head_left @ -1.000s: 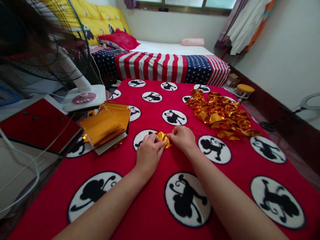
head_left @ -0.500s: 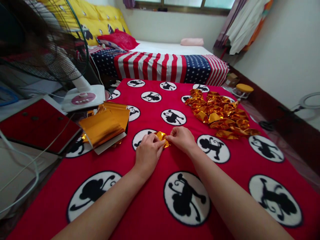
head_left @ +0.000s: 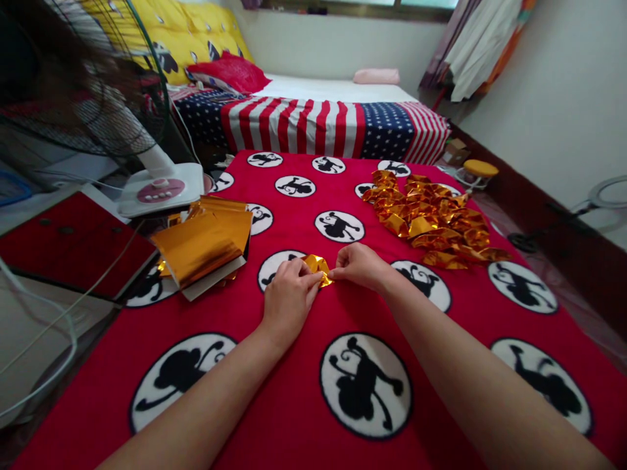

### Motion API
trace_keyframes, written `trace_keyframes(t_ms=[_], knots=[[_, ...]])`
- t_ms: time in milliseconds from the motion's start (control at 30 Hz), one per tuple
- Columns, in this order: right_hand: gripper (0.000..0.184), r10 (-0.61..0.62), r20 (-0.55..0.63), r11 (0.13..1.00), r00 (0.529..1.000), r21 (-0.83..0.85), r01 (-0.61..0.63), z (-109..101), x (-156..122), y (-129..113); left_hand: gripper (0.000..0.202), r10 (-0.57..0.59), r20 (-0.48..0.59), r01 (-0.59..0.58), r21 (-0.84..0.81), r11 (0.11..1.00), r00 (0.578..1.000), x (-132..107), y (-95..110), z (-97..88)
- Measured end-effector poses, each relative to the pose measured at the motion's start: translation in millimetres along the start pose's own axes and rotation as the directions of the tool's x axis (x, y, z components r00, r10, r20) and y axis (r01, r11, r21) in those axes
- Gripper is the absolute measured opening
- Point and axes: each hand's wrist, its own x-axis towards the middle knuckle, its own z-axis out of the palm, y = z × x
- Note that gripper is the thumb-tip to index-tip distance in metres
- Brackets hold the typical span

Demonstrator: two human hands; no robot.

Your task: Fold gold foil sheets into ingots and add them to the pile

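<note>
A small folded piece of gold foil paper (head_left: pixel 318 266) lies low over the red cloth (head_left: pixel 294 225), between my two hands. My left hand (head_left: pixel 290 290) is closed on its left side, with the fingers covering part of it. On the right edge, my right hand (head_left: pixel 356 266) pinches the paper between thumb and forefinger. Flat gold foil sheets (head_left: pixel 200 245) are stacked to the left of my hands. A heap of folded gold foil pieces (head_left: pixel 428 219) spreads over the cloth at the right.
An electric fan (head_left: pixel 161 186) stands at the left behind the stacked sheets. Near it lies a dark red panel (head_left: pixel 63 241) with a pale cord (head_left: pixel 68 316) beside it. Beyond the cloth is a bed (head_left: pixel 304 127). A yellow-topped stool (head_left: pixel 480 169) stands at the right.
My right hand has shifted slightly right and down along the foil piece's edge, and more gold surface shows between the hands. My left hand keeps its hold. The view has moved slightly.
</note>
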Motion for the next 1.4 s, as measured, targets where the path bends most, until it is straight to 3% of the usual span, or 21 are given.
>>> trace_keyframes(t_ms=[167, 367, 500, 567, 600, 667, 733, 933, 1033, 1167, 1300, 1400], knots=[[0.022, 0.022, 0.132, 0.992, 0.991, 0.122, -0.038, -5.5, 2.0, 1.9, 0.018, 0.000, -0.001, 0.000, -0.001, 1.000, 1.000, 0.0, 0.4, -0.2], [0.023, 0.013, 0.097, 0.991, 0.995, 0.130, -0.026, -5.0, 5.4, 1.2, 0.018, 0.003, 0.000, -0.003, -0.009, 1.000, 1.000, -0.4, 0.2, -0.2], [0.018, 0.030, 0.204, 0.937, 0.979, 0.335, -0.098, -8.4, -0.2, 0.5, 0.018, 0.001, 0.002, -0.001, -0.013, 1.000, 1.000, -0.3, 1.0, -1.0], [0.016, 0.010, 0.098, 0.875, 0.995, 0.481, -0.056, -3.5, -7.2, -3.9, 0.018, -0.007, 0.001, 0.007, -0.013, 1.000, 1.000, -0.3, 1.5, -1.2], [0.014, 0.010, -0.027, 0.842, 1.000, 0.540, 0.006, 1.5, -11.9, -7.2, 0.018, -0.010, -0.002, 0.010, -0.013, 1.000, 1.000, -0.4, 1.6, -1.1], [0.008, -0.007, -0.240, 0.819, 0.971, 0.556, 0.143, 15.8, -22.8, -14.8, 0.017, -0.012, -0.012, 0.012, -0.013, 1.000, 1.000, -0.5, 1.2, -0.4], [0.006, -0.018, -0.366, 0.836, 0.930, 0.505, 0.215, 32.5, -33.3, -21.3, 0.017, -0.008, -0.025, 0.008, -0.013, 1.000, 1.000, -0.7, -0.1, 1.3], [0.015, -0.039, -0.477, 0.905, 0.878, 0.356, 0.233, 62.4, -43.7, -22.5, 0.015, 0.045, -0.102, -0.059, -0.136, 0.989, 0.994, -1.7, -9.0, 8.7], [0.017, -0.068, -0.500, 0.905, 0.863, 0.334, 0.265, 63.7, -43.0, -19.6, 0.012, 0.058, -0.227, -0.124, -0.290, 0.949, 0.972, -2.3, -13.9, 4.7], [0.018, -0.087, -0.511, 0.886, 0.855, 0.354, 0.301, 63.9, -44.9, -19.3, 0.011, -0.060, -0.412, -0.103, -0.362, 0.926, 0.909, 0.9, -25.3, -6.6], [0.017, -0.088, -0.521, 0.870, 0.849, 0.374, 0.320, 65.7, -47.1, -19.0, 0.021, -0.124, -0.303, -0.022, -0.435, 0.900, 0.945, 9.0, -43.1, -7.4], [0.016, -0.100, -0.522, 0.849, 0.847, 0.400, 0.346, 65.8, -48.7, -18.9, 0.023, 0.001, -0.153, -0.071, -0.455, 0.888, 0.988, 13.9, -54.4, -2.4]])
